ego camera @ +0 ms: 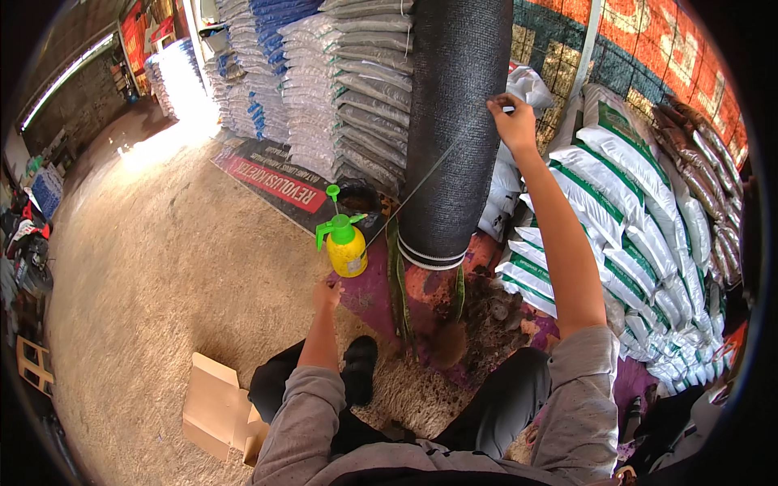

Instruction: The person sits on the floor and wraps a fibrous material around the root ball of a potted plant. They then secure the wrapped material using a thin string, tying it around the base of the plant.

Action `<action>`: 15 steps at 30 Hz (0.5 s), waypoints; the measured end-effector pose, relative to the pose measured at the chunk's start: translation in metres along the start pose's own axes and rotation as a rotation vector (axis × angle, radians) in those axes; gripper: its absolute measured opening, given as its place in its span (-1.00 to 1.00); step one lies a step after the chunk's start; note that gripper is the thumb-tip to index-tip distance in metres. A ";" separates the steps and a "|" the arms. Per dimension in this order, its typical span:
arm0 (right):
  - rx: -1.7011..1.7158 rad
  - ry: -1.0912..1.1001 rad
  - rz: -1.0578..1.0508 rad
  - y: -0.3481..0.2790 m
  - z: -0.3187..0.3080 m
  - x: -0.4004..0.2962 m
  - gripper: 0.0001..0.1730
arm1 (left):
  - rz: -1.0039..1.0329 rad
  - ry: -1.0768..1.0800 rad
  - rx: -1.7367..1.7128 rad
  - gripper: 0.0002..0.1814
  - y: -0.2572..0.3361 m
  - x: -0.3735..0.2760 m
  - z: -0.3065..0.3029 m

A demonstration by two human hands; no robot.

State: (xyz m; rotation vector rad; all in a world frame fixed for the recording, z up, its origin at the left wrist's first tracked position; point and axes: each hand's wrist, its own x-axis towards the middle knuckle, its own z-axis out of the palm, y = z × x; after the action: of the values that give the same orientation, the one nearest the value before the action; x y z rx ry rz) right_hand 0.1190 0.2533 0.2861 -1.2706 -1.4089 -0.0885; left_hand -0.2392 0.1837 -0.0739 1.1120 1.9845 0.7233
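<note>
A thin dark strand (413,193) runs taut on a slant from lower left to upper right, in front of a black woven-mesh roll (459,115). At its lower end my left hand (328,294) pinches it, low beside a yellow pump spray bottle (347,255) with a green top. My right hand (514,121) is raised by the roll's right edge, thumb and fingertips together at the upper end. The strand's ends are too fine to make out. Below the roll stand long green leaves (396,279), with a brown fibrous clump (448,343) near my feet.
Dark soil and roots (498,316) lie on a purple sheet (368,297). White-and-green sacks (602,188) are piled at right, clear plastic bags (374,91) at the back. An opened cardboard box (209,407) lies by my left leg. A black plastic bag (361,197) sits behind the sprayer.
</note>
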 end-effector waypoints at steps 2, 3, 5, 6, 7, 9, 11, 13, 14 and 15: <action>0.009 0.011 0.019 -0.003 -0.005 0.006 -0.82 | -0.040 0.030 0.157 -0.66 -0.016 0.009 -0.008; -0.008 0.019 0.037 0.003 -0.012 0.007 -0.82 | -0.056 0.024 0.240 -0.60 -0.012 0.007 -0.005; -0.012 0.007 0.093 0.017 -0.023 0.009 -0.81 | 0.044 -0.089 0.335 -0.50 -0.009 0.001 0.001; -0.033 -0.006 0.121 0.023 -0.030 0.008 -0.81 | 0.095 -0.148 0.384 -0.46 -0.005 -0.004 0.005; -0.016 -0.023 0.134 0.016 -0.028 0.010 -0.80 | 0.121 -0.193 0.395 -0.39 -0.011 0.010 -0.002; 0.038 -0.071 0.119 0.007 -0.023 0.011 -0.79 | 0.187 -0.266 0.350 -0.28 -0.012 0.032 -0.010; 0.091 -0.136 0.068 0.004 -0.020 0.011 -0.78 | 0.275 -0.289 0.174 -0.26 0.014 0.041 -0.011; 0.151 -0.225 -0.026 0.003 -0.014 0.011 -0.78 | 0.449 -0.218 0.059 -0.31 0.065 0.040 -0.017; 0.151 -0.313 -0.017 -0.008 -0.011 0.004 -0.78 | 0.566 -0.147 0.069 -0.34 0.094 0.034 -0.024; 0.132 -0.387 -0.010 -0.006 -0.014 -0.005 -0.78 | 0.702 -0.191 -0.035 -0.42 0.136 0.010 -0.021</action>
State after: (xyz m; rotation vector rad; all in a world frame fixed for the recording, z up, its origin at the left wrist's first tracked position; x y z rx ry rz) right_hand 0.1231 0.2383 0.2903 -1.2120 -1.7192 0.2529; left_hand -0.1968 0.2530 0.0373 1.8074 1.3998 0.9495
